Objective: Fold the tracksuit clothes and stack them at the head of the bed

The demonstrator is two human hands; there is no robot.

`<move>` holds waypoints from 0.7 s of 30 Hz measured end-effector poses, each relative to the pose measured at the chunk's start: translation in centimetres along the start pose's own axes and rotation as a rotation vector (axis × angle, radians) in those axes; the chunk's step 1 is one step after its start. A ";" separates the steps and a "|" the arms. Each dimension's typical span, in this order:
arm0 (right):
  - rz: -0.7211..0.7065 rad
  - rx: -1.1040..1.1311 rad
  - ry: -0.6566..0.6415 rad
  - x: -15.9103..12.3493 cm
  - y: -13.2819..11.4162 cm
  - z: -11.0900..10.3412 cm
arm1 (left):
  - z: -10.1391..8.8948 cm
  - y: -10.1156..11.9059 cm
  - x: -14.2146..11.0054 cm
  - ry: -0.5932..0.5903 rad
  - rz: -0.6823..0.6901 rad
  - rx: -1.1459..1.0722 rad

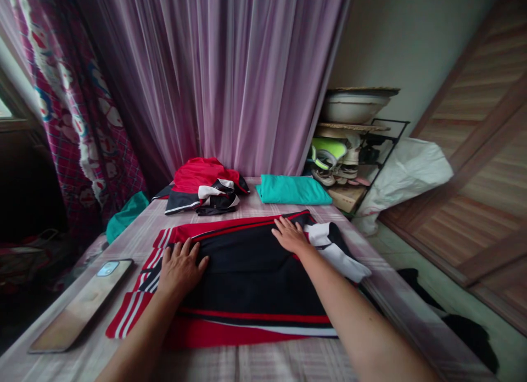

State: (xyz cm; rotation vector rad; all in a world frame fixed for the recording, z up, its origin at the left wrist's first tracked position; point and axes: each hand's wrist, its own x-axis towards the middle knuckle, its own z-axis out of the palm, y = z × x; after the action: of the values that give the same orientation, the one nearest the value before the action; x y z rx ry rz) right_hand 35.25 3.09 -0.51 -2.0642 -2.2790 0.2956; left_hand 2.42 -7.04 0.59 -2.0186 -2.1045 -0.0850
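Black-and-red garment (255,277) lies flat, white-striped at one end.

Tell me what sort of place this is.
Probably a room in someone's home: a lilac curtain hangs behind a cloth-covered table, a black and red garment lies spread on it, and shoes and a basin are stacked to the right.

Checked cloth (230,365); garments (255,277), phone (82,308) atop
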 end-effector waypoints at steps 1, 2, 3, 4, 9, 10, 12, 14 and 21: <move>0.070 -0.007 0.009 0.1 1.0 -0.3 | 0.0 0.0 0.0 -0.001 0.000 0.004; 0.125 -0.011 0.010 0.3 1.7 -0.6 | 0.1 0.0 0.0 -0.003 0.001 0.007; 0.164 -0.009 0.004 0.4 2.0 -1.0 | 0.2 0.0 0.0 -0.003 0.005 0.009; 0.187 -0.004 -0.003 0.5 2.1 -1.4 | 0.3 0.0 0.0 -0.001 0.008 0.010; 0.204 0.030 0.115 -0.1 -0.6 -2.6 | 0.6 -0.1 0.0 0.019 0.023 0.012; 0.178 0.030 0.175 -0.6 -1.3 -2.4 | 0.6 -0.1 0.0 0.021 0.024 0.011; 0.062 0.022 0.238 -1.8 -2.3 -1.4 | 0.6 -0.1 -0.1 0.023 0.026 0.008; -0.067 0.008 0.162 -3.1 -2.6 -0.5 | 0.5 -0.1 -0.1 0.020 0.029 0.009; -0.058 0.039 0.156 -5.3 -2.5 -1.3 | -0.1 0.1 -0.3 -0.002 0.038 0.014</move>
State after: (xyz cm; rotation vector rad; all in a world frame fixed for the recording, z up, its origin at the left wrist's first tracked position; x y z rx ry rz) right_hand 33.61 -2.29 1.66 -1.9258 -2.2182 0.1686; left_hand 2.49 -7.33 0.61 -2.0500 -2.0609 -0.0618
